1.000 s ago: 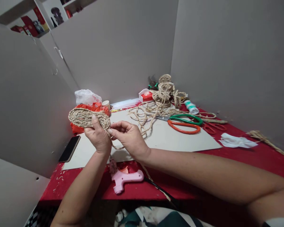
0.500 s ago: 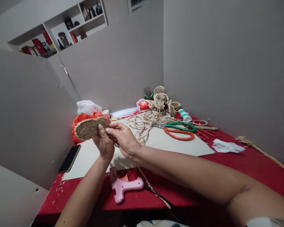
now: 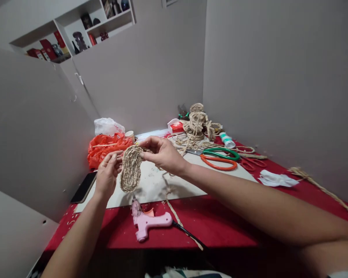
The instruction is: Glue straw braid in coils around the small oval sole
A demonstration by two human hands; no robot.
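Observation:
A sole-shaped coil of braided straw rope (image 3: 130, 172) hangs upright above the white board, its flat coiled face toward me. My right hand (image 3: 164, 154) pinches its top end between thumb and fingers, where a short length of rope passes under the hand. At its left edge, my left hand (image 3: 108, 172) is closed, with the fingertips at the rim and partly hidden behind it. Below the coil lies a pink hot glue gun (image 3: 150, 222) with an orange trigger, its nozzle pointing away from me.
Straw rope (image 3: 195, 125) is heaped at the back. Large scissors (image 3: 220, 154) with green and orange handles lie on the white board (image 3: 159, 187). A phone (image 3: 84, 187), a red plastic bag (image 3: 104, 146), a crumpled white cloth or tissue (image 3: 278, 178) and a rope strand (image 3: 176, 220) surround the work.
The coil has turned from lying sideways to hanging upright, and has shifted right and down. My left hand has moved left to its edge; my right hand now grips its top.

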